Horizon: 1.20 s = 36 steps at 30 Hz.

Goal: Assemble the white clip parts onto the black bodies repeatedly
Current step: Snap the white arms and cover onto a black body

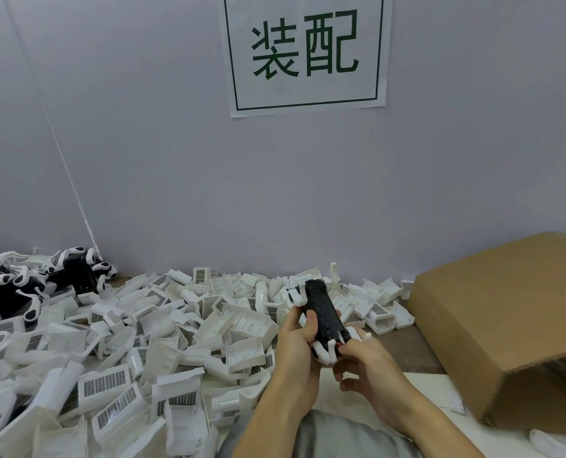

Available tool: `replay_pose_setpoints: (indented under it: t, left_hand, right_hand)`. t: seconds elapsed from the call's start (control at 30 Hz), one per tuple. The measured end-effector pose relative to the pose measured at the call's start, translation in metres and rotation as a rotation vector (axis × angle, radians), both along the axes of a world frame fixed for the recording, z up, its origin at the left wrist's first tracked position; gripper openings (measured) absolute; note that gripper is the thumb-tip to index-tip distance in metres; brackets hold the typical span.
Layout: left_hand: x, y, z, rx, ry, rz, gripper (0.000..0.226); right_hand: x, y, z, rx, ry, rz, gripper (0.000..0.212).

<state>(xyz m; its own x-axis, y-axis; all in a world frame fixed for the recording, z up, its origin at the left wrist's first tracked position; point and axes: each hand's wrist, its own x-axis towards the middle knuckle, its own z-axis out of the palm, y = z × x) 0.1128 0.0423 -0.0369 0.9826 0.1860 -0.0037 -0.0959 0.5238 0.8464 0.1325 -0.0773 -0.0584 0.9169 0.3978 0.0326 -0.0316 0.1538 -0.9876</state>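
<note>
A long black body [323,309] stands tilted above the table's near middle. My left hand [296,345] grips its lower half, thumb laid along its side. A white clip part [324,353] sits at the body's lower end, and my right hand [364,361] pinches it there with thumb and fingertips. Another white clip [297,294] sticks out near the body's upper left. A wide heap of loose white parts [126,352] covers the table to the left and behind my hands.
A pile of black bodies with white clips on them [27,279] lies at the far left by the wall. A brown cardboard box [506,322] stands at the right. A paper sign [304,51] hangs on the grey wall.
</note>
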Motion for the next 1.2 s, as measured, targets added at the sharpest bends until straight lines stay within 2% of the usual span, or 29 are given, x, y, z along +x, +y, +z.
replay_pose_setpoints:
  t: [0.13, 0.4, 0.5, 0.53, 0.6, 0.63, 0.73, 0.83, 0.93, 1.0, 1.07, 1.1, 1.2]
  left_hand:
    - [0.0, -0.001, 0.001, 0.01, 0.008, 0.006, 0.024]
    - [-0.001, 0.001, 0.002, -0.078, 0.05, -0.011, 0.025]
    - [0.002, 0.003, -0.001, -0.08, 0.004, 0.075, 0.026]
    - [0.003, 0.003, -0.001, -0.085, -0.012, 0.112, 0.031]
    - [0.006, 0.005, -0.001, -0.081, -0.005, 0.174, 0.041]
    - [0.007, 0.005, -0.001, -0.061, 0.016, 0.198, 0.043]
    - [0.008, 0.005, -0.001, 0.061, 0.065, 0.282, 0.038]
    - [0.005, 0.002, 0.002, 0.161, 0.062, 0.323, 0.034]
    - [0.005, 0.001, 0.005, 0.043, 0.108, 0.258, 0.038]
    - [0.005, 0.0, 0.008, 0.024, 0.101, 0.213, 0.034]
    - [0.003, -0.001, 0.008, 0.06, 0.069, 0.166, 0.025]
    - [0.002, -0.002, 0.007, 0.09, 0.056, 0.152, 0.021]
    - [0.005, -0.001, 0.003, 0.125, 0.047, 0.138, 0.036]
  right_hand:
    - [0.003, 0.0, -0.003, -0.052, -0.011, -0.022, 0.008]
    - [0.0, 0.0, -0.001, -0.103, 0.021, -0.074, 0.013]
    - [-0.003, -0.001, 0.003, -0.066, -0.016, -0.097, 0.033]
    - [-0.003, -0.002, 0.005, -0.031, -0.043, -0.132, 0.032]
    - [-0.002, -0.005, 0.005, 0.014, -0.162, -0.231, 0.018]
    - [-0.001, -0.007, 0.004, 0.012, -0.247, -0.287, 0.018]
    - [-0.007, -0.006, 0.009, -0.041, -0.505, -0.364, 0.012]
    - [-0.012, 0.001, 0.011, -0.313, -0.745, -0.331, 0.025]
    - [-0.009, 0.005, 0.009, -0.527, -0.82, -0.375, 0.026]
    - [-0.006, 0.005, 0.008, -0.564, -0.807, -0.442, 0.016]
    - [-0.004, 0.003, 0.005, -0.41, -0.672, -0.448, 0.005]
    - [-0.002, 0.002, 0.005, -0.296, -0.568, -0.422, 0.012]
    - [-0.002, -0.002, 0.008, -0.073, -0.262, -0.331, 0.023]
